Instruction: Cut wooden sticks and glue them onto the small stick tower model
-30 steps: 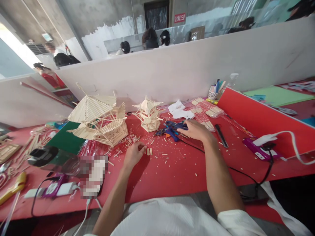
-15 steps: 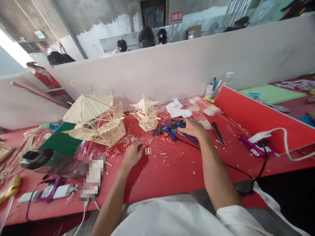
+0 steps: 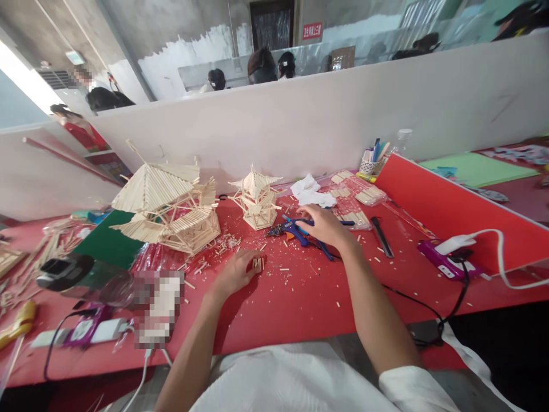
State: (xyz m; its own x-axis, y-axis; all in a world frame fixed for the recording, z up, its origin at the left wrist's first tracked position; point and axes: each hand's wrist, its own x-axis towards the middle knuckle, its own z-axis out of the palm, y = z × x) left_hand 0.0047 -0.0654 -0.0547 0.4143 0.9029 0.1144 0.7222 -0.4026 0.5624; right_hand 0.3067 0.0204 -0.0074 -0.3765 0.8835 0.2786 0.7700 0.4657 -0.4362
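My left hand (image 3: pixel 235 273) rests on the red table, thumb and fingers closed around the ends of a small row of short wooden sticks (image 3: pixel 259 263). My right hand (image 3: pixel 323 224) is over a blue glue gun (image 3: pixel 288 230), its fingers curved and apart; part of the tool is hidden beneath it. Behind the hands stands a small pavilion model of wooden sticks (image 3: pixel 256 200). A larger stick pavilion (image 3: pixel 167 209) with a slatted roof is to its left.
Packs of sticks (image 3: pixel 355 197), white tissue (image 3: pixel 312 191) and a black cutter knife (image 3: pixel 381 237) lie to the right. A red board (image 3: pixel 463 217) leans beside a purple power strip (image 3: pixel 448 260). Bottle (image 3: pixel 94 280) and phone (image 3: pixel 160 309) are at left. Stick scraps litter the table (image 3: pixel 300 309).
My right hand has moved left, from the blue-handled tool to above the glue gun. My left hand has shifted slightly right, its fingers now at the row of short sticks.
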